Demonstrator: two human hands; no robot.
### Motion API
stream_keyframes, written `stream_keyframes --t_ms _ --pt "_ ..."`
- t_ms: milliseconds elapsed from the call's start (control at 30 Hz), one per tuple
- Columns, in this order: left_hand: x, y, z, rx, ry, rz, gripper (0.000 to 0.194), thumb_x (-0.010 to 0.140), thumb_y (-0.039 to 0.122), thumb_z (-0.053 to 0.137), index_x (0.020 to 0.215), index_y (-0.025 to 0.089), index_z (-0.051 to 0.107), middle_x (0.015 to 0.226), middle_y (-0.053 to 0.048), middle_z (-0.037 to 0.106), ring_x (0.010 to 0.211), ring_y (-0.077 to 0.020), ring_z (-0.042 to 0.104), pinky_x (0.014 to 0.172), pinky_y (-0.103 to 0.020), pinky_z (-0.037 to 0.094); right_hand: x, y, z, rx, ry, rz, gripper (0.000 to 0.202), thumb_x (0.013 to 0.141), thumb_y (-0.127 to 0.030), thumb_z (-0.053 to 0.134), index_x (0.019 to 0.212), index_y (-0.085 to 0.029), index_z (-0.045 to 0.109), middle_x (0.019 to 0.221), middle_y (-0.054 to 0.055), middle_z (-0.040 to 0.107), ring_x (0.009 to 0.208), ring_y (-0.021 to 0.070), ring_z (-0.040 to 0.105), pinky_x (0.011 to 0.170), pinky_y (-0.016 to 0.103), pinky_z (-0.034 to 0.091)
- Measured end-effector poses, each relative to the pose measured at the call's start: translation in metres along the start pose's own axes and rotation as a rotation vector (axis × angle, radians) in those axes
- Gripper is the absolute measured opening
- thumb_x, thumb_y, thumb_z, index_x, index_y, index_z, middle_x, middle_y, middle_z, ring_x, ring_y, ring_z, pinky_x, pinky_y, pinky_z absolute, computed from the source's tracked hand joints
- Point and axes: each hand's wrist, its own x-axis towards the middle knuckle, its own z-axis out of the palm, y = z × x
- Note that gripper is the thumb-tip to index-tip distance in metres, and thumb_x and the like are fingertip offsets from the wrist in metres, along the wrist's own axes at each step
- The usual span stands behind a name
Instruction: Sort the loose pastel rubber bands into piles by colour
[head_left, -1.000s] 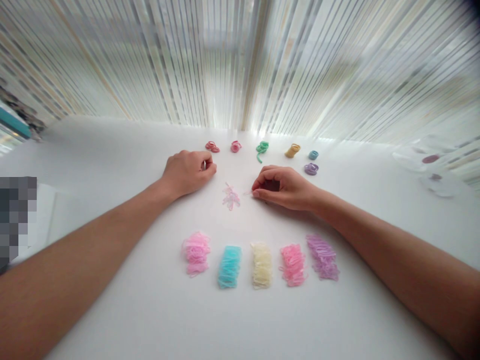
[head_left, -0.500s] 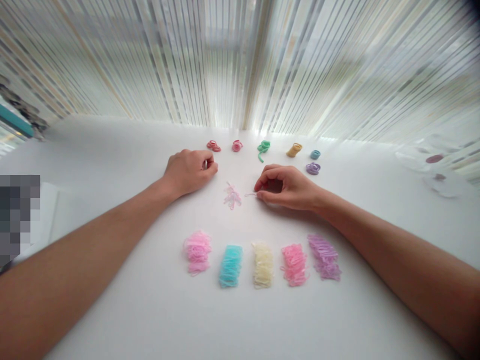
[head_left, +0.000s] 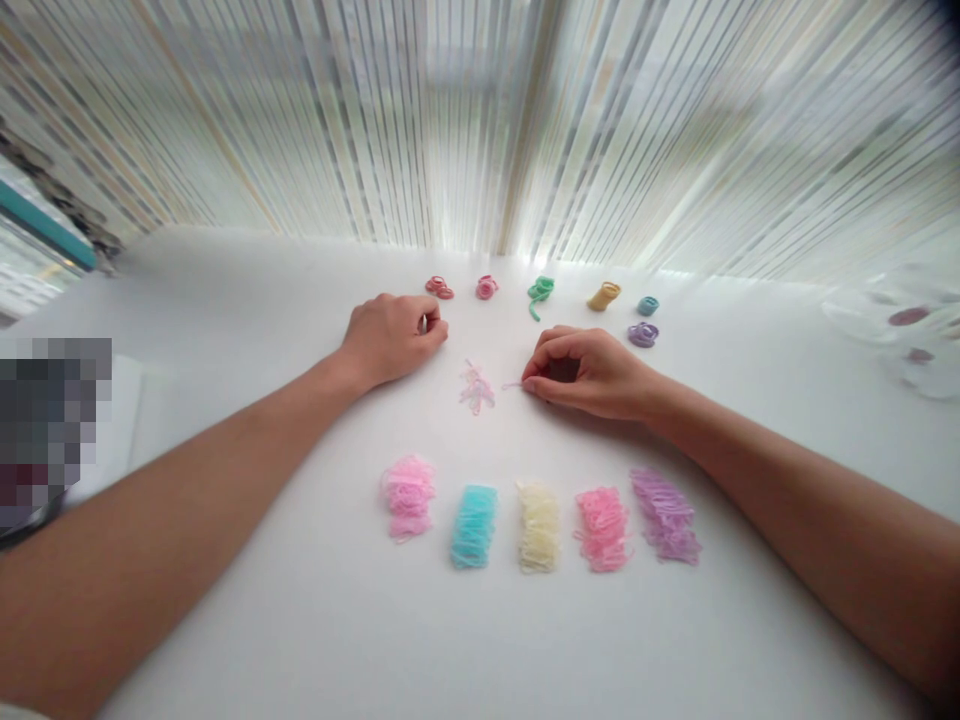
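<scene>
My right hand [head_left: 574, 370] rests on the white table [head_left: 360, 640], thumb and fingers pinched on a thin pale band [head_left: 512, 386] that sticks out to the left. Just left of it lies a small loose cluster of pale pink and lilac bands [head_left: 477, 388]. My left hand [head_left: 397, 338] lies on the table beyond the cluster's left side, its fingers curled with thumb and forefinger together; whether anything is between them is too small to tell. Nearer me are bundles of bands: light pink [head_left: 409, 497], turquoise [head_left: 474, 527], cream [head_left: 538, 528], pink [head_left: 603, 528] and purple [head_left: 665, 514].
Along the back sit red coils [head_left: 439, 288], a pink coil [head_left: 487, 287], a green coil [head_left: 540, 292], a yellow roll [head_left: 604, 296], a blue roll [head_left: 648, 305] and a purple coil [head_left: 643, 333]. Clear round objects [head_left: 919, 325] are at right. A striped curtain [head_left: 300, 120] hangs behind.
The whole view has shifted, so the table's things appear slightly further right. My right thumb and fingers look closer together on the band. My left hand keeps its curled pose.
</scene>
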Motion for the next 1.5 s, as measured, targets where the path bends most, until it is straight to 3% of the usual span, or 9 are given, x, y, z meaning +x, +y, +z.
stream_keyframes --t_ms 467,667,1500 --pt "0.0004 -0.0016 0.0026 -0.017 0.004 0.013 0.028 0.092 0.04 0.054 0.091 0.024 0.077 0.09 -0.007 0.08 0.092 -0.0289 0.073 0.083 -0.039 0.049 -0.0008 -0.0007 0.0009 0.026 0.012 0.034 0.013 0.085 -0.031 0.079 0.079 -0.02 0.077 0.081 0.007 0.069 0.075 0.0195 0.061 0.06 0.031 0.047" --pt "0.0 -0.0006 0.0009 -0.003 0.001 0.011 0.028 0.092 0.039 0.054 0.091 0.024 0.077 0.091 -0.008 0.08 0.093 -0.0294 0.073 0.081 -0.039 0.049 -0.001 0.0007 0.002 0.054 0.016 0.057 0.014 0.084 -0.032 0.079 0.079 -0.019 0.076 0.081 0.005 0.066 0.065 0.0148 0.056 0.057 0.03 0.045" --pt "-0.0002 0.0009 -0.0007 0.001 -0.011 -0.007 0.029 0.091 0.041 0.054 0.092 0.024 0.078 0.09 -0.007 0.079 0.092 -0.0293 0.073 0.084 -0.039 0.049 -0.0002 0.001 0.001 0.043 0.03 0.038 0.014 0.085 -0.031 0.078 0.078 -0.019 0.076 0.079 0.006 0.067 0.072 0.0185 0.059 0.062 0.032 0.046"
